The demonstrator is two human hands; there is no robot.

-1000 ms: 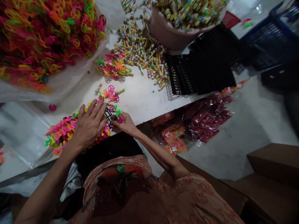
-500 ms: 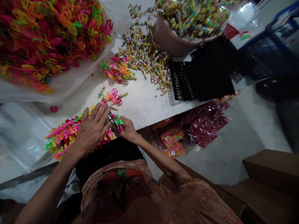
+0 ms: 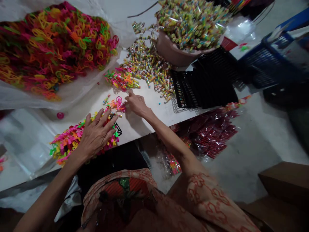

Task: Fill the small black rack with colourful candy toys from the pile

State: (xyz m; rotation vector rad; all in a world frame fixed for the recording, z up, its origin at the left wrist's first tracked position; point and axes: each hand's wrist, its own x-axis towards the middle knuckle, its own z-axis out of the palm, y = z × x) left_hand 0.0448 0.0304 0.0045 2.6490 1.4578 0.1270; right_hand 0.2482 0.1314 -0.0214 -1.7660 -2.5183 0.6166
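Note:
My left hand (image 3: 96, 133) lies with spread fingers over a row of colourful plastic pieces (image 3: 70, 140) set on a black rack (image 3: 118, 128) near the table's front edge. The rack's bare end sticks out to the right of my fingers. My right hand (image 3: 136, 103) hovers beside a small group of pink and orange pieces (image 3: 115, 103), its fingers bent together; whatever they may hold is too small to make out. Behind that group lies a larger pile of coloured pieces with small tubes (image 3: 123, 78).
A big plastic bag of bright pieces (image 3: 60, 48) fills the back left. Small candy tubes (image 3: 154, 64) surround a heaped basin (image 3: 173, 53). Black racks (image 3: 207, 85) stand right, near a blue basket (image 3: 263, 61). Wrapped packs (image 3: 212, 132) lie below the table edge.
My right hand has left the rack's end and moved up and right to the small group of pieces. My left hand stays over the row, fingers slightly more spread. The view has shifted a little.

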